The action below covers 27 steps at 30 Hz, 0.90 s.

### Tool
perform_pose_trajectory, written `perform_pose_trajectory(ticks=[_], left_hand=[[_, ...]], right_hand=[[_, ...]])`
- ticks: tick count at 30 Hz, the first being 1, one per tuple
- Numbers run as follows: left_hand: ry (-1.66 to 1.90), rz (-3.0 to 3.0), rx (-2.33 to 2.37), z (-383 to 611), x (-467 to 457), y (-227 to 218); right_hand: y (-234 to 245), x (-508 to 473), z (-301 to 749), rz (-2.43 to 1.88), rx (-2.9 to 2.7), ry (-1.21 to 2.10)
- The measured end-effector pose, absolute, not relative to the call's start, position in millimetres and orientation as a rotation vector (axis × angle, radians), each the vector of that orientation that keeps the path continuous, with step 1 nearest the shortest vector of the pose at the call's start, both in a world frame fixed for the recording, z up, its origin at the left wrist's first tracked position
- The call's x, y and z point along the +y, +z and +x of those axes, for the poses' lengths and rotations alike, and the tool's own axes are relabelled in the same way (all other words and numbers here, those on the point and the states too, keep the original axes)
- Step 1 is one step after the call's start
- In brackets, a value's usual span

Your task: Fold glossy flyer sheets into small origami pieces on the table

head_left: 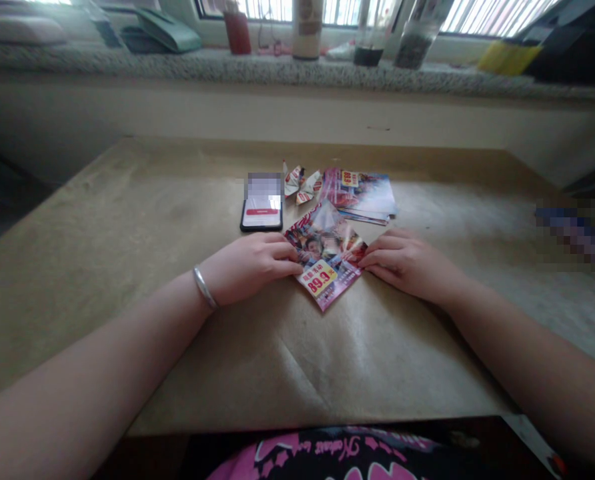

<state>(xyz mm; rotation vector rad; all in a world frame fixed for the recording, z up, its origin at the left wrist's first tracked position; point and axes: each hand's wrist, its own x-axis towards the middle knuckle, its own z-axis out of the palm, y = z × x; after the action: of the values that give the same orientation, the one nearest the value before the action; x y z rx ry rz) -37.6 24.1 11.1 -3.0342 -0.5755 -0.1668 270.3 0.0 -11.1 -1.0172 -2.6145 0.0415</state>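
A square of glossy printed paper lies on the table, turned so one corner points toward me. It bears a yellow price patch reading 89.9. My left hand, with a silver bangle at the wrist, grips its left corner between thumb and fingers. At the right corner, my right hand is closed on the edge in the same way. Just beyond sits a small folded paper figure. To its right is a stack of printed flyers. A phone with a lit, partly blurred screen rests beyond my left hand.
The table has a tan, slightly creased cover. Behind it, a speckled stone windowsill carries a red container, several bottles and jars, a green case and a yellow item. A blurred-out object lies at the right side.
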Motion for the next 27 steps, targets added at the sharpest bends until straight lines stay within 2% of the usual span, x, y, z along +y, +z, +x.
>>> perform_pose_trajectory(ticks=[9, 14, 20, 27], left_hand=[[-0.031, -2.949, -0.840, -36.1, 18.8, 12.0], [-0.073, -2.899, -0.902, -34.0, 16.6, 6.2], [-0.259, -3.009, -0.719, -29.1, 16.2, 5.6], [-0.201, -3.075, -0.540, -24.9, 13.2, 8.3]], right_hand=[[-10.7, -1.8, 259.8, -1.002, -2.631, -0.009], [-10.2, -3.1, 256.2, -1.032, -2.643, -0.033], [-10.6, -3.4, 252.9, -1.037, -2.622, -0.052], [-13.3, -1.1, 251.3, -1.031, -2.604, -0.054]])
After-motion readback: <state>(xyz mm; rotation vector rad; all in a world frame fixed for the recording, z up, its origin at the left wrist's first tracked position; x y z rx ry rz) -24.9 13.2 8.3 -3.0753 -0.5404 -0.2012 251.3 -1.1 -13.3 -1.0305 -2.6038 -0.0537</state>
